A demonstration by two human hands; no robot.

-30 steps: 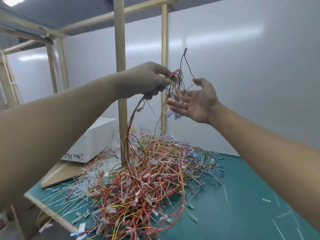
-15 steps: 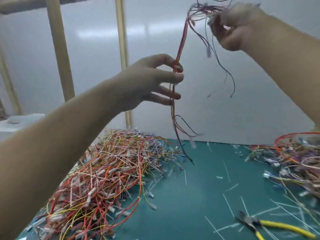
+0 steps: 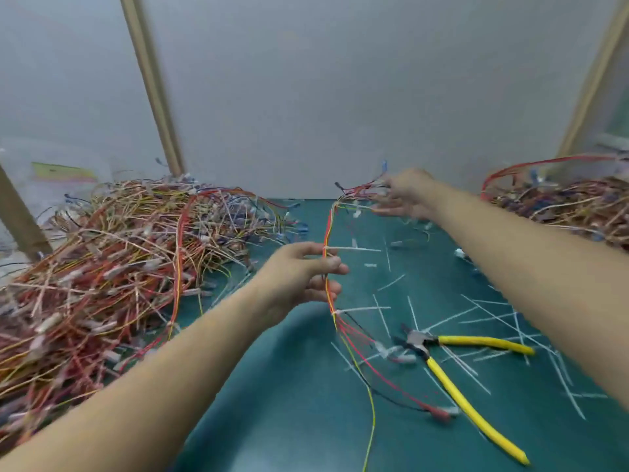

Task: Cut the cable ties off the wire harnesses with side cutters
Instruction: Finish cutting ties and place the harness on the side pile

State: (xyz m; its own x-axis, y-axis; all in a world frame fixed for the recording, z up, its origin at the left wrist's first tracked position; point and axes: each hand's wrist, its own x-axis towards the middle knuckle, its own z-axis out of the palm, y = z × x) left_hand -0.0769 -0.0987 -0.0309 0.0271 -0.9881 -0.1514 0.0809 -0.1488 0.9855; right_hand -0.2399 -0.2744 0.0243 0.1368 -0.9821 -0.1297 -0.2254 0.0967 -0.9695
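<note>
A thin wire harness [image 3: 329,229] of red, yellow and black wires stretches over the green mat between my two hands. My left hand [image 3: 303,277] pinches it mid-length, just below a white cable tie [image 3: 350,249]. A second white tie [image 3: 360,310] sits under that hand, where the wires fan out onto the mat. My right hand [image 3: 403,197] grips the harness's far end at the back; it is blurred. The yellow-handled side cutters [image 3: 452,366] lie on the mat at the lower right, untouched.
A big heap of tangled harnesses [image 3: 112,267] fills the left side. A smaller heap [image 3: 571,202] lies at the back right. Cut white tie pieces [image 3: 483,315] litter the green mat [image 3: 272,396]. Wooden posts [image 3: 153,90] stand before the grey wall.
Both hands came down from head height with the harness. It now lies stretched low over the mat, my right hand far back and my left hand nearer me.
</note>
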